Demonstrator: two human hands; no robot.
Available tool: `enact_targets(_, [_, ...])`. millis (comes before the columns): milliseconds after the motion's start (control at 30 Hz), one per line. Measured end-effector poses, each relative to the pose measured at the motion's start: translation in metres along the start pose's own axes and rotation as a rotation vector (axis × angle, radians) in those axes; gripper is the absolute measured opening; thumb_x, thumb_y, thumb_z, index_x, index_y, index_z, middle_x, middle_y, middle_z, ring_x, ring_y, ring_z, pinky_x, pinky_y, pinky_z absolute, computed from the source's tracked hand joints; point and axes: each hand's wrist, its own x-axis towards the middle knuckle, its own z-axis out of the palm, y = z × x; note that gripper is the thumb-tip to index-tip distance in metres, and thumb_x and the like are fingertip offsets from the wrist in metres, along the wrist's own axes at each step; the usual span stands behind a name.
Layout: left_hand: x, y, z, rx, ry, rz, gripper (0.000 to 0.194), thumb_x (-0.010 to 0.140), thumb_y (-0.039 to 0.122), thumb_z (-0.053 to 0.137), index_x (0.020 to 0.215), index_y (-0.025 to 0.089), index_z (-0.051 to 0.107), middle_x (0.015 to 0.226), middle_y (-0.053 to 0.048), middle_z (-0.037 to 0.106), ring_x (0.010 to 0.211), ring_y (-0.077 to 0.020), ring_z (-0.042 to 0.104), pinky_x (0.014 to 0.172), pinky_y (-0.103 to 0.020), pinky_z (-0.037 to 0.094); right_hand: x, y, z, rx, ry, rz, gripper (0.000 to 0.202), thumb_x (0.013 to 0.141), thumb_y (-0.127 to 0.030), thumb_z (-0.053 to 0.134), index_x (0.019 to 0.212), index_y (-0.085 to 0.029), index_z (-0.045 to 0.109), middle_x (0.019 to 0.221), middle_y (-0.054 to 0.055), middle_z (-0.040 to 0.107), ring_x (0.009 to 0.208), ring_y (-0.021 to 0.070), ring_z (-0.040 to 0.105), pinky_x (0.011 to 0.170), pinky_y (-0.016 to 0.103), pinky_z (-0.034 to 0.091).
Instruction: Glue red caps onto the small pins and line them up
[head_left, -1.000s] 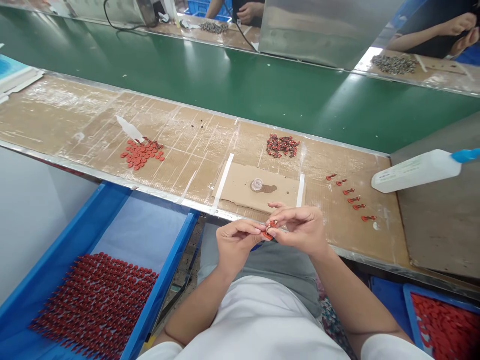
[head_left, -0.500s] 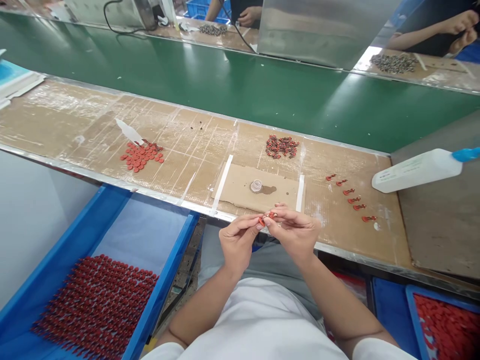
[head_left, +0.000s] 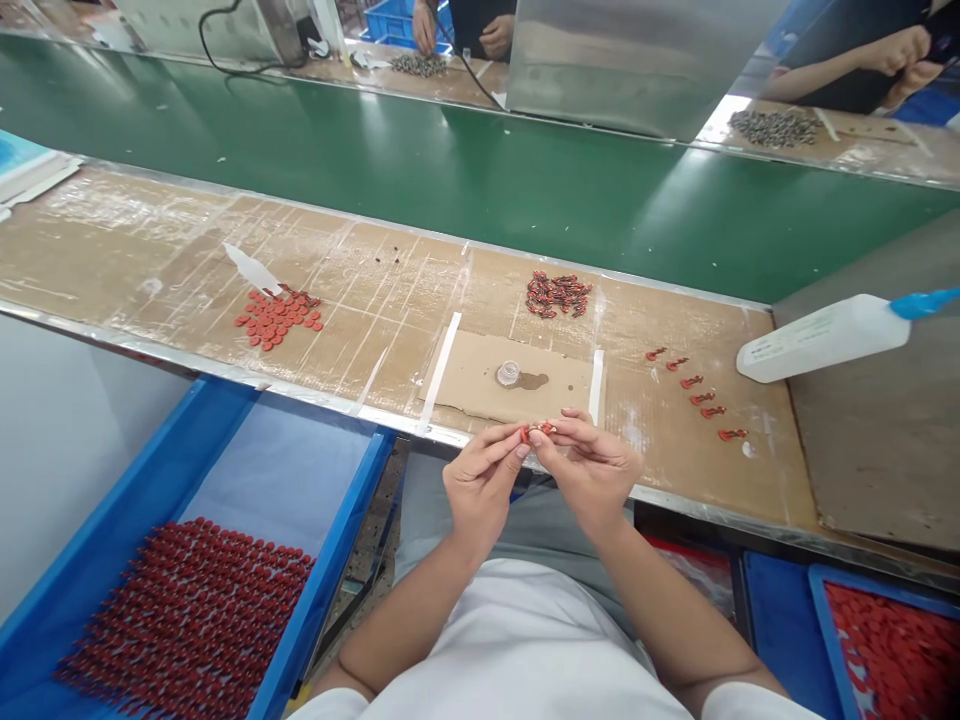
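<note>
Both hands meet over the front edge of the bench. My left hand [head_left: 484,485] pinches a small red disc [head_left: 525,434] between thumb and fingertips. In my right hand [head_left: 592,470] is a small red and dark figurine [head_left: 545,428], gripped by thumb and forefinger and held against the disc; fingers cover much of both. Just beyond them, a little clear cup [head_left: 508,373] stands on a taped cardboard piece [head_left: 476,385] beside a dark wet stain. A pile of similar figurines [head_left: 559,294] lies behind it, and a heap of red discs [head_left: 270,320] to the left.
Several figurines on discs [head_left: 702,398] stand at right near a white bottle with a blue tip [head_left: 825,338]. A blue tray [head_left: 352,490] at lower left holds rows of red pieces; another bin [head_left: 821,610] is lower right. Co-workers' hands [head_left: 498,37] show across the green belt [head_left: 420,150].
The view has shifted slightly. My hands stay together, with the disc and figurine now closer in line. Across the belt, a co-worker's hand has come down to the grey parts.
</note>
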Motion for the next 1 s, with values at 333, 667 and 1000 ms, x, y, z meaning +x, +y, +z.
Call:
enact_targets(333, [0.000,-0.007,0.014,-0.082,-0.043,-0.041,0.015,0.076,0.023,0.075,0.091,0.026,0.078,0.100,-0.005,0.074,0.096,-0.0192,0.069,0.088,-0.036,0.057,-0.001,-0.001,-0.012,-0.022,0.097,0.033,0.018,0.067,-0.024,0.083,0.080,-0.023,0.071,0.072,0.001,0.076,0.066,0.0184,0.072,0.101,0.047,0.051])
enact_targets(667, [-0.006,-0.012,0.056,-0.216,-0.264,-0.156,0.024,0.078,0.021,0.074,0.101,0.023,0.075,0.112,-0.008,0.070,0.102,-0.0215,0.068,0.090,-0.038,0.059,-0.005,0.013,-0.065,0.038,0.410,0.088,0.020,0.071,-0.028,0.081,0.086,-0.020,0.071,0.080,0.004,0.076,0.082,0.0201,0.074,0.088,0.038,0.057])
enact_targets(1000, [0.010,0.098,0.057,-0.398,-0.408,-0.022,0.021,0.073,0.046,0.076,0.094,0.045,0.075,0.089,0.002,0.075,0.089,-0.0240,0.071,0.070,-0.037,0.065,0.006,0.061,-0.225,-1.086,0.491,-0.007,0.021,0.076,-0.038,0.073,0.085,-0.019,0.077,0.083,0.007,0.076,0.084,0.0236,0.071,0.090,0.039,0.051])
